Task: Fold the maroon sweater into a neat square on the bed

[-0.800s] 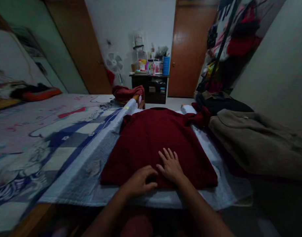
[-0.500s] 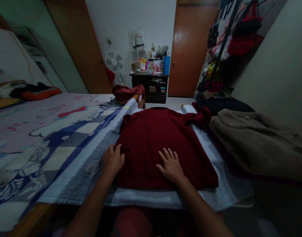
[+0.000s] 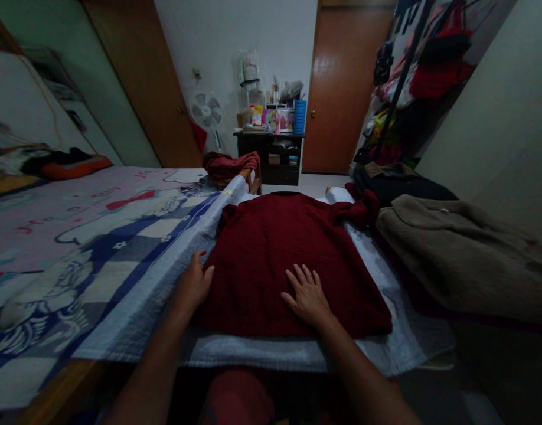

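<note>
A dark red garment (image 3: 262,254) lies spread on a pale cloth (image 3: 262,353), its sleeve bunched at the upper right. My right hand (image 3: 309,295) rests flat on its lower middle, fingers spread. At the garment's left edge is my left hand (image 3: 195,282), with the forefinger and thumb apart near the fabric; its other fingers are partly hidden. Whether it pinches the edge is not visible, but the gap between thumb and forefinger shows nothing held.
A bed with a patterned cover (image 3: 120,236) lies left. Folded brown clothing (image 3: 457,254) sits right. Further back are a reddish cloth (image 3: 229,165), a fan (image 3: 206,110), a dark cabinet (image 3: 271,159) and a door (image 3: 337,88).
My left hand has moved left and slightly up, and the garment's lower left edge has shifted outward with it. My right hand has stayed in place.
</note>
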